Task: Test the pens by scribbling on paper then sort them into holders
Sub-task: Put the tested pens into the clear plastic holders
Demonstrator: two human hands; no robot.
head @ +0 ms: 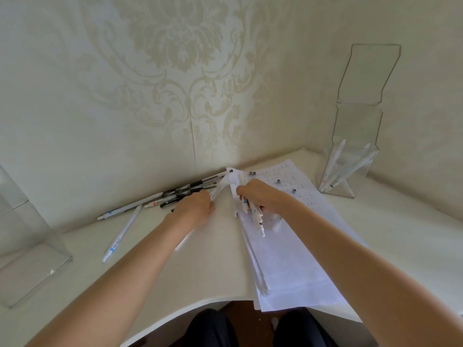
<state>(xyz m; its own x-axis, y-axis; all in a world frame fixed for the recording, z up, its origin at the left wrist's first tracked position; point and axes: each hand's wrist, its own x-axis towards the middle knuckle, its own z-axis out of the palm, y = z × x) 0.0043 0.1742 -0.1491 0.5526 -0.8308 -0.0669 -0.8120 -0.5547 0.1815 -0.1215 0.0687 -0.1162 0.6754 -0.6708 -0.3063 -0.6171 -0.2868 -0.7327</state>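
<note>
Cream worktop (213, 259): right hand (260, 196) grips a pen bundle (255, 215), left hand (195, 206) pinches a white pen (221, 187); two-o'clock acrylic holder (360, 121) barely filled.

The right hand (261, 196) grips a bundle of pens (253, 212) over the stack of paper (295, 266), while the left hand (193, 209) holds a white pen (221, 185) beside loose pens (175, 194) on the desk (213, 271); a clear holder (358, 126) at right contains several pens (335, 169)

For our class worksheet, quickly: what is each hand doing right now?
Left hand: grips a white pen.
Right hand: holds a bundle of pens.
</note>
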